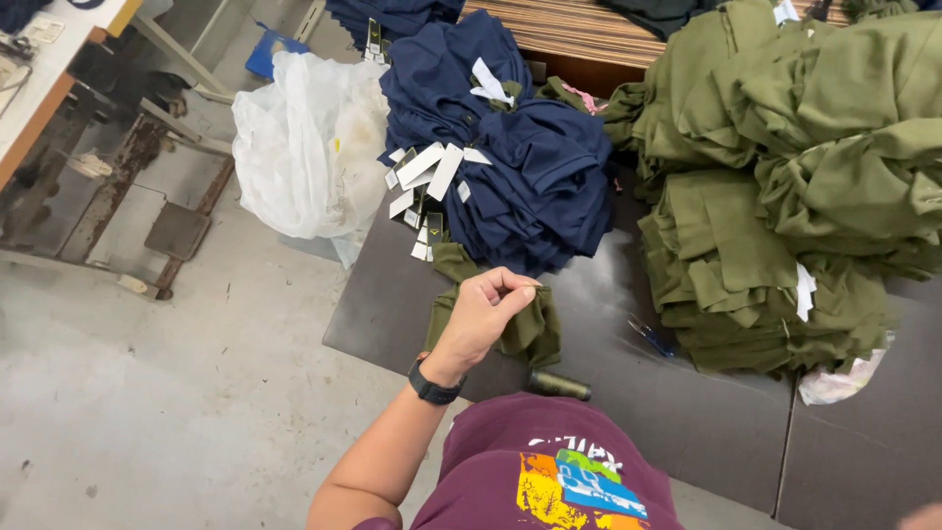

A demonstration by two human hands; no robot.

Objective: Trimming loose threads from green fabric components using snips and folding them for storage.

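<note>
My left hand point(483, 316), with a black watch on the wrist, pinches a small piece of olive green cloth point(538, 332) that lies on the dark table point(687, 412). Its fingers are closed on the cloth's upper edge. A dark green thread spool point(559, 385) lies on its side just below the cloth. Small blue-handled snips point(651, 340) rest to the right of it. Only a sliver of skin shows at the bottom right corner, perhaps my right hand point(926, 516); its fingers are out of frame.
A pile of navy garments point(530, 167) with white tags sits behind my hand. Stacks of olive garments point(785, 196) fill the right side. A white plastic bag point(304, 147) hangs off the table's left end, beside a rusty metal table frame point(118, 196) on concrete floor.
</note>
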